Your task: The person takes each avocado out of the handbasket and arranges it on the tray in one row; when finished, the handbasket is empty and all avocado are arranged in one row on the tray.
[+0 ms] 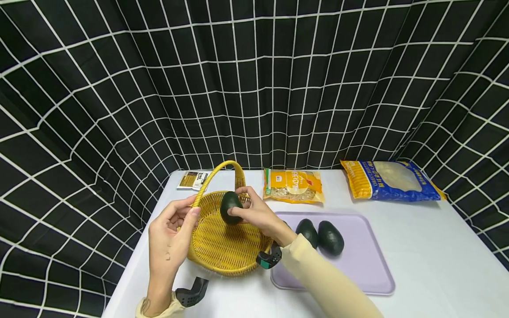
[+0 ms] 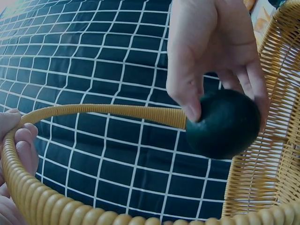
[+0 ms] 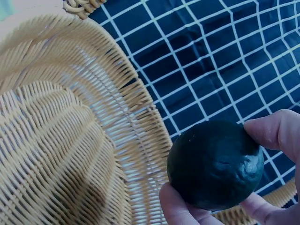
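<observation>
A yellow wicker basket (image 1: 222, 247) with a tall arched handle (image 1: 204, 185) stands left of the middle of the table. My left hand (image 1: 171, 229) pinches the left side of that handle between thumb and fingers. Over the basket's opening, my right hand (image 1: 256, 212) holds a dark green avocado (image 1: 229, 207) by its sides. In the right wrist view the thumb and fingertips wrap the avocado (image 3: 215, 164), with the woven basket wall (image 3: 145, 122) beside it. Two more avocados (image 1: 306, 233) (image 1: 331, 238) lie on a lilac tray (image 1: 358, 269), and a third is mostly hidden behind my right wrist.
Behind the basket lies a small brown and white packet (image 1: 192, 180). An orange grain bag (image 1: 293, 186) rests behind the tray. Farther right is a blue and yellow pasta bag (image 1: 393, 180). A black gridded curtain (image 1: 262, 88) rises along the table's back and sides.
</observation>
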The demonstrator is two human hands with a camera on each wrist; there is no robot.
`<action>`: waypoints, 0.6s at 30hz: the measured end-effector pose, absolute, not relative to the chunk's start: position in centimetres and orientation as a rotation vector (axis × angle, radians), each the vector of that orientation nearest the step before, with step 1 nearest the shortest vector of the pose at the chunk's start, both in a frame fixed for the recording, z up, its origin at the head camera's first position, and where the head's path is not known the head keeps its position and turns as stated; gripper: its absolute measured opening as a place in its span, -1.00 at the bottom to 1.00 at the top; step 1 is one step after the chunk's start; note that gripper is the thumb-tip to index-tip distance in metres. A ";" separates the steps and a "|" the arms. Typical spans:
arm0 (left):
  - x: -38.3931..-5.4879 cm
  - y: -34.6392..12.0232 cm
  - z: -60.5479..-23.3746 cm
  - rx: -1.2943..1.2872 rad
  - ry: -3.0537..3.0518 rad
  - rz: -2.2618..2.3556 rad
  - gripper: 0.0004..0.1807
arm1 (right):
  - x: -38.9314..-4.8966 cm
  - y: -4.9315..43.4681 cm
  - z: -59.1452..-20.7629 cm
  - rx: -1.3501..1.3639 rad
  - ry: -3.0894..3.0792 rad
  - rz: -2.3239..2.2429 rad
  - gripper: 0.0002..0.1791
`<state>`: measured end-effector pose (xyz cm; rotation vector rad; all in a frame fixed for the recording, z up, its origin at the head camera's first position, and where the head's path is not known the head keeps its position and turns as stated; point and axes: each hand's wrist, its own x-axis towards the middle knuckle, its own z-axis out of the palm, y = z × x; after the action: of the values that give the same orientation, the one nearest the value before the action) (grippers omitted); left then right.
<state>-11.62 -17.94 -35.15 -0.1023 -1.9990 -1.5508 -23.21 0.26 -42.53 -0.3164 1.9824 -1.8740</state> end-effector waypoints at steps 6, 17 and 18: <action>-11.6 -17.9 -35.0 -0.090 -2.014 -1.520 -0.79 | -23.0 1.6 -42.1 -0.313 1.987 -1.873 -0.33; -11.5 -17.9 -35.0 -0.074 -2.021 -1.527 -0.78 | -22.3 3.9 -41.1 -0.257 2.038 -1.862 -0.33; -11.4 -17.9 -35.0 -0.071 -2.021 -1.529 -0.78 | -22.3 4.1 -41.0 -0.254 2.046 -1.861 -0.33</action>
<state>-11.43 -17.86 -34.96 -0.0706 -2.0213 -1.5286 -22.28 4.07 -40.99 -0.2542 2.0458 -1.8608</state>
